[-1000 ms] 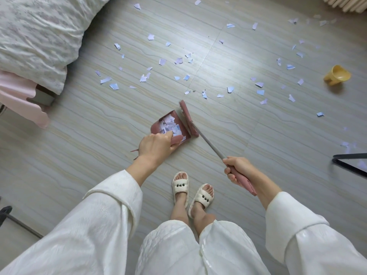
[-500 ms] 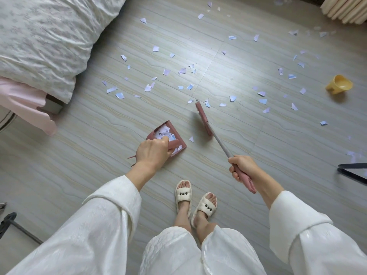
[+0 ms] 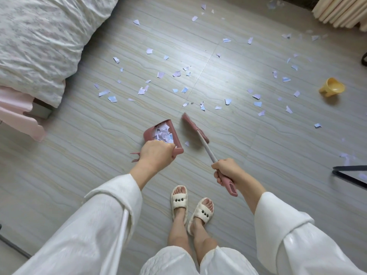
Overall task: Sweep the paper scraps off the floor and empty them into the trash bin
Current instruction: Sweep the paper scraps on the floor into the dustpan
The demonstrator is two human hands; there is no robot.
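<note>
While the left hand (image 3: 155, 154) curls round the dustpan (image 3: 163, 135) handle, hiding most of it, the right hand (image 3: 226, 171) grips the broom (image 3: 195, 131) just beside the pan. Paper scraps (image 3: 179, 73) fill the pan and litter bare floor (image 3: 79, 155) beyond it; a bed (image 3: 39, 46) borders the far left.

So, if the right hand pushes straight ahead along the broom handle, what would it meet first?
The right hand would run up the grey shaft to the pink broom head first. Beyond that head, the nearest paper scraps on the floor lie in about the same line, though depth is hard to judge.
</note>
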